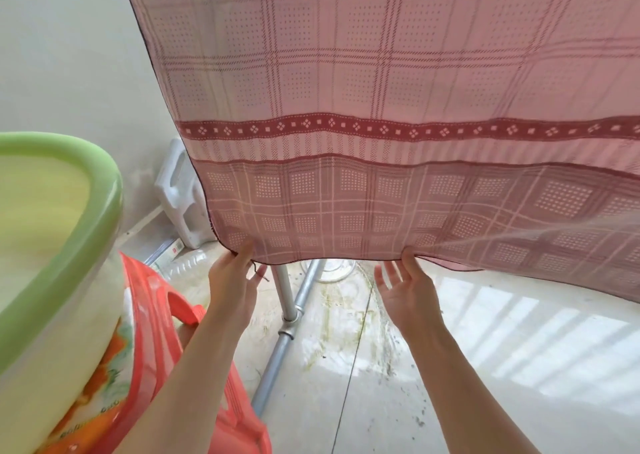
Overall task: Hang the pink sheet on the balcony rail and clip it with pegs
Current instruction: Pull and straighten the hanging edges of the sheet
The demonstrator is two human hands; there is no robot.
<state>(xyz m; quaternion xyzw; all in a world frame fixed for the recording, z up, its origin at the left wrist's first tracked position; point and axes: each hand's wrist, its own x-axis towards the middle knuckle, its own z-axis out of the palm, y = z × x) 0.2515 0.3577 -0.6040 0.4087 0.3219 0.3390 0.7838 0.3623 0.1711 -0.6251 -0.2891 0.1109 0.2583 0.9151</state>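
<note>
The pink checked sheet (381, 107) hangs from above the frame and fills the upper half of the head view. Its top and whatever it hangs on are out of sight. My left hand (232, 280) reaches up to the sheet's lower left corner and pinches the hem there, with the thumb on the front of the cloth. My right hand (403, 287) is raised further right along the bottom hem. Its palm faces me, its fingers are spread below the edge, and only the thumb tip touches the cloth. No pegs are visible.
A green-rimmed basin (104, 218) sits on a red plastic stool (180, 308) close on my left. A white plastic jug (180, 197) and a clear bottle (187, 263) lie by the wall. Grey metal pipes (287, 301) run across the stained balcony floor under the sheet.
</note>
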